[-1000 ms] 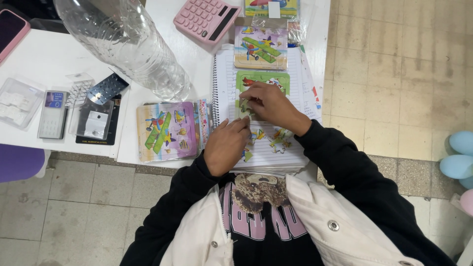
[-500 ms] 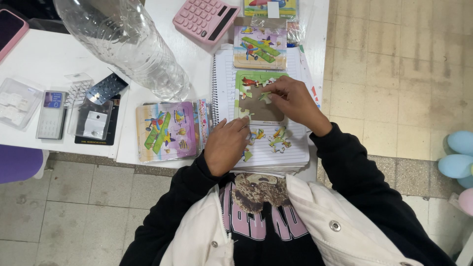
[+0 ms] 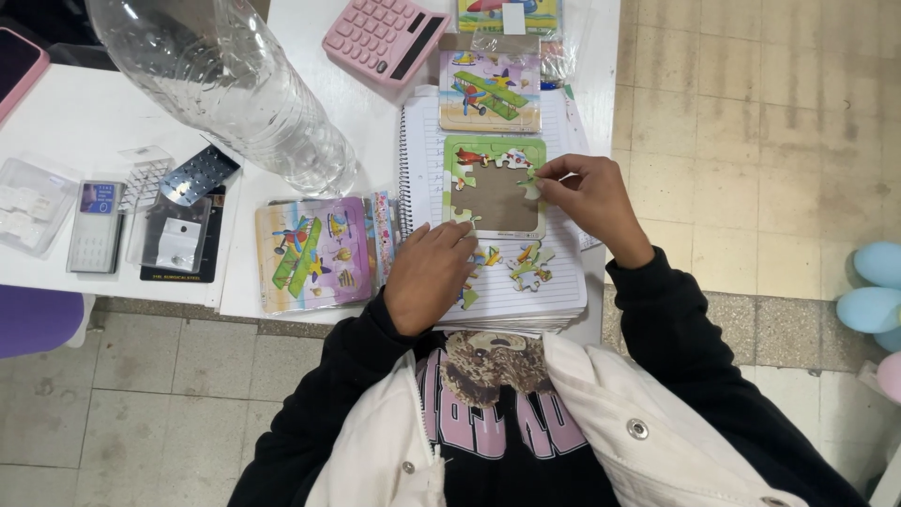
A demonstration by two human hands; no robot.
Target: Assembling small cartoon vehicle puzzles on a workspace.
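A small green puzzle tray (image 3: 495, 225) lies on a spiral notebook (image 3: 554, 291); its brown middle is mostly bare, with pieces along the top and left. My right hand (image 3: 587, 197) pinches a puzzle piece (image 3: 532, 188) at the tray's right edge. My left hand (image 3: 430, 272) rests flat on the notebook at the tray's lower left corner, partly over loose puzzle pieces (image 3: 527, 263). Above the tray lies a finished aeroplane puzzle (image 3: 490, 92).
Another aeroplane puzzle (image 3: 312, 252) in wrap lies left of the notebook. A big clear plastic bottle (image 3: 225, 84) lies on the white table, a pink calculator (image 3: 385, 38) behind it. Small packets and a grey device (image 3: 94, 225) sit at the left. Balloons (image 3: 873, 291) lie on the tiled floor.
My right hand has moved from the loose pieces near the tray's bottom up to its right edge, carrying a piece. My left hand has stayed put.
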